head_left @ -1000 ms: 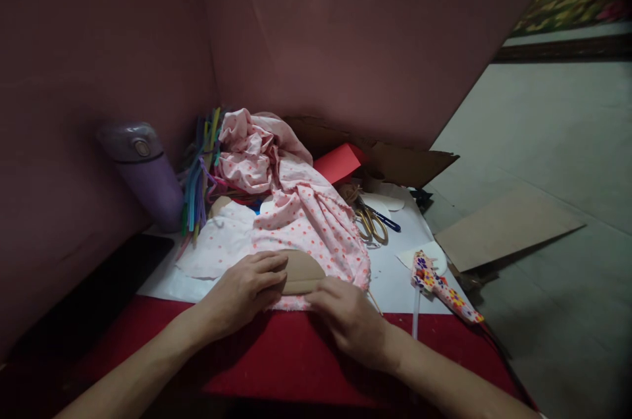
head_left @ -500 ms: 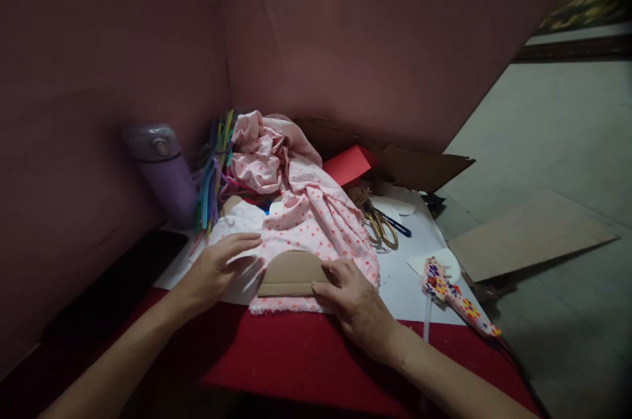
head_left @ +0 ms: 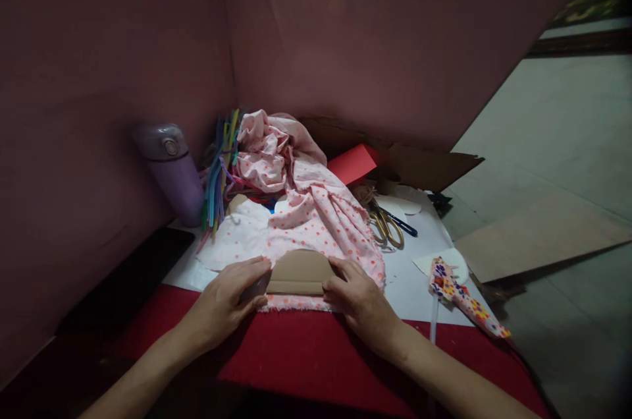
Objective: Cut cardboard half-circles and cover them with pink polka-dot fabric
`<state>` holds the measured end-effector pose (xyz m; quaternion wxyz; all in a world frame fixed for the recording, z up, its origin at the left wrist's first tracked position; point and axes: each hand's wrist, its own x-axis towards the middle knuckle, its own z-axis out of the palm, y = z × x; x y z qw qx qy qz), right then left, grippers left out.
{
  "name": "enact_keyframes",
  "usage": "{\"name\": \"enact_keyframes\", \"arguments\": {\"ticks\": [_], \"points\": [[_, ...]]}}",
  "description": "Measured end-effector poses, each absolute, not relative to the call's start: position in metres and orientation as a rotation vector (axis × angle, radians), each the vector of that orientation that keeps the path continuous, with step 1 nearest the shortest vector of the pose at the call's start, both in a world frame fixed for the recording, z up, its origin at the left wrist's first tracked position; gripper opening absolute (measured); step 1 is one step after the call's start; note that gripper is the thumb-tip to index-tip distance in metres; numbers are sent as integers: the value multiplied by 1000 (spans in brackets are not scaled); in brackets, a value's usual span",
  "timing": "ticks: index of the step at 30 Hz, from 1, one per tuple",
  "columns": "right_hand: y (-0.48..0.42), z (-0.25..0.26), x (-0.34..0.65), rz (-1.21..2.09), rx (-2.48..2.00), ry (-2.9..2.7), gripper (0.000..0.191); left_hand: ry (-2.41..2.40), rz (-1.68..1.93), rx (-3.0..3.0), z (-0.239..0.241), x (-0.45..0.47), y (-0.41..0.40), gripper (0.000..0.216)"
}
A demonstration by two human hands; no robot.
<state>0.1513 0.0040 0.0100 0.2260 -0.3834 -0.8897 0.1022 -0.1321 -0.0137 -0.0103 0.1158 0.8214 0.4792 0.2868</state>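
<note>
A half-round piece of brown cardboard with a crease along its straight side lies on pink fabric with red dots. The fabric's frayed front edge shows just below the cardboard. My right hand grips the cardboard's right end, thumb in front and fingers on the curved side. At the left end, my left hand closes its thumb and fingers about the corner; the exact contact at its fingertips is hard to make out. The rest of the fabric is bunched up behind.
A purple bottle and colourful pipe cleaners stand at the left, near a dark flat object. Gold-handled scissors, a dark blue cutter and a flower-patterned glue gun lie right. Red paper lies behind.
My left hand has come down and right from above the fabric to the cardboard's left end. My right hand keeps its grip at the right end. The whole view has shifted slightly.
</note>
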Motion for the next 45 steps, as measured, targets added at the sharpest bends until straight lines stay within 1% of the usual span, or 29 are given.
{"name": "enact_keyframes", "arguments": {"ticks": [11,16,19,26,28,32,40,43,45], "points": [[3,10,156,285,-1054,-2436,12,1375,825,2441,-11,-132,-13,46],[3,9,157,296,-1026,-2425,15,1353,759,2578,-10,-129,-15,34],[3,8,156,316,-1018,-2400,16,1365,735,2636,-11,-129,-16,32],[7,11,168,495,-944,-2306,28,1377,690,2621,-12,-130,-15,33],[9,15,176,510,-974,-2222,28,1383,683,2615,-12,-131,-14,32],[12,22,184,431,-1059,-2089,23,1377,683,2612,-14,-132,-13,32],[5,34,156,164,-791,-2589,35,1354,782,2579,-14,-128,-14,32],[6,30,143,148,-741,-2719,43,1316,847,2466,-9,-128,-16,30],[6,26,138,172,-721,-2763,43,1351,960,2270,0,-129,-16,28]]}}
